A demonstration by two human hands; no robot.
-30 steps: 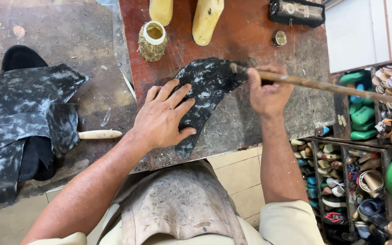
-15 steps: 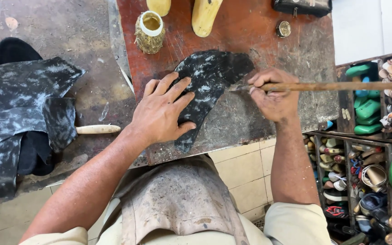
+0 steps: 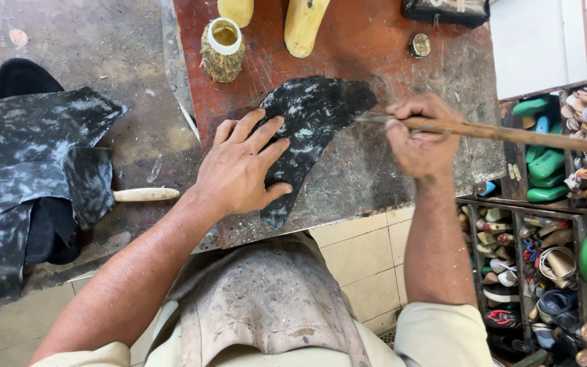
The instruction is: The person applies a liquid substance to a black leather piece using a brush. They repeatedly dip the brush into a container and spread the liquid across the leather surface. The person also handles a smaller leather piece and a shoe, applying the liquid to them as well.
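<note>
Head view: curved black leather piece (image 3: 307,129), white-mottled, flat.

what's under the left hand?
The left hand lies flat on a black curved leather piece, itself on the worn red board. The leather beneath the palm is hidden.

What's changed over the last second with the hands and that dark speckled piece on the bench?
The right hand drew the long wooden-handled brush rightward, its tip moving from the top of the dark speckled leather piece to its right edge. The left hand stayed pressed flat on the piece; the glue pot did not move.
</note>
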